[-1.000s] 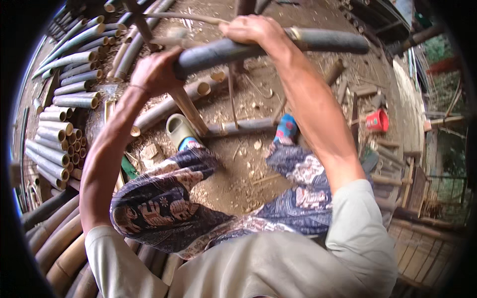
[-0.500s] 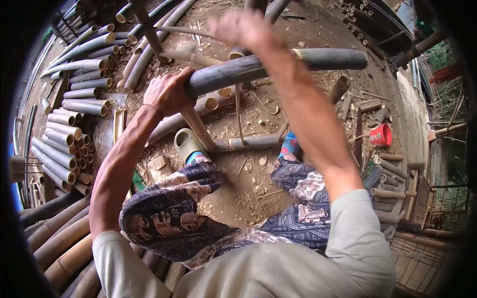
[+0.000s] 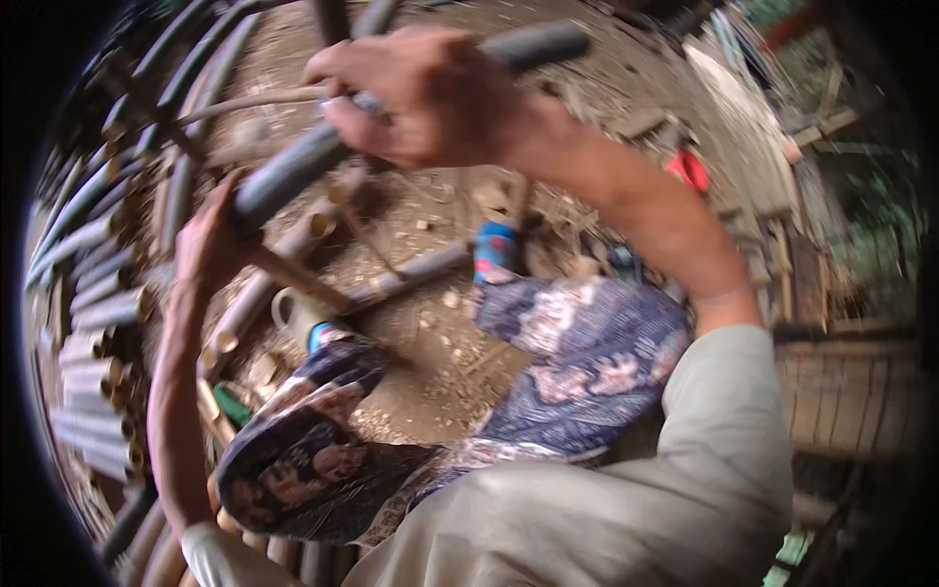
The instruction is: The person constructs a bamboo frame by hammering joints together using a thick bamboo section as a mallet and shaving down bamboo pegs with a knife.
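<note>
Up high, both hands clamped round one grey bamboo pole, held slantwise above the knees.

Right hand wrapped tight about the pole's far stretch, left hand closed on its nearer, lower end, with a pale wooden stick slanting away just under that fist. Below: patterned trousers, feet on bare dirt ground strewn with chips, a short cut bamboo piece lying across the middle, a pale mug near the left foot. Far left, a stack of cut bamboo lengths with open ends showing; far right, a small red container. Judging by the many cut lengths already piled, much done; this pole uncut as far as visible, though blurred by motion.
</note>
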